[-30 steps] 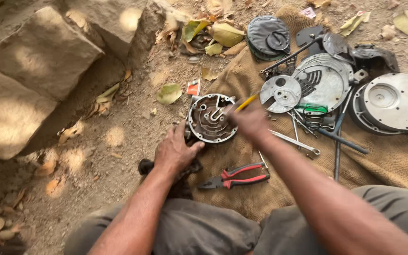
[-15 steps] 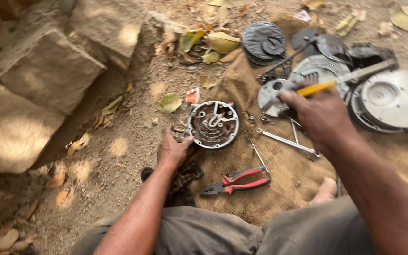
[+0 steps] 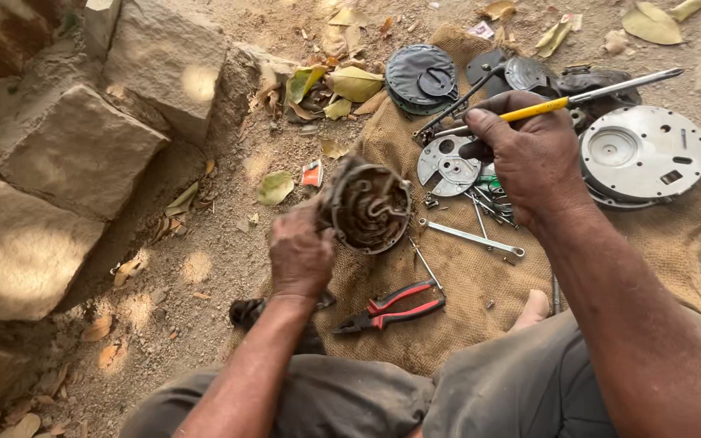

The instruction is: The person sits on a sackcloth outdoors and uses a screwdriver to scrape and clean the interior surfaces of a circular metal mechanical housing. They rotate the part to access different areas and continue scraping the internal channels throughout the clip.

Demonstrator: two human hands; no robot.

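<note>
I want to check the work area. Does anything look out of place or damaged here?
Nothing looks broken. The left hand tilts the round motor part off the burlap sack; small metal parts lie scattered there, and red-handled pliers lie near its edge.

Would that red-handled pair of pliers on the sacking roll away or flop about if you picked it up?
The pliers probably would not roll: they lie flat on the burlap sacking. Metal jaws suggest stiffness and some weight. The handles look slightly spread, so they may swing at the pivot.

Small red-white packet [image 3: 311, 173] on dirt
</note>
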